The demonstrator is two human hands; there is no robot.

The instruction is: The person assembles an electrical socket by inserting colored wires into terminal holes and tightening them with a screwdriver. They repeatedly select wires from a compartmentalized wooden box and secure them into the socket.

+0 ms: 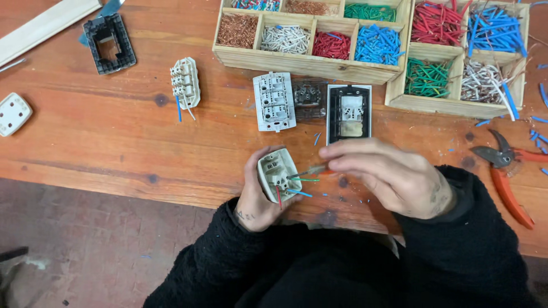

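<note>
Near the worktop's front edge, the left hand (pixel 255 197) is clenching a switch module (pixel 278 174) already bearing 3 wires (pixel 301 185); the right hand (pixel 388 174) is gripping a screwdriver (pixel 315 169) at its terminals.

Cream switch block (pixel 275 174), orange-handled pliers (pixel 508 177)

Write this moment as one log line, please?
left hand: holds white switch module with red, green, blue wires | right hand: small tool at its terminals | orange-handled pliers: on wooden table
</note>
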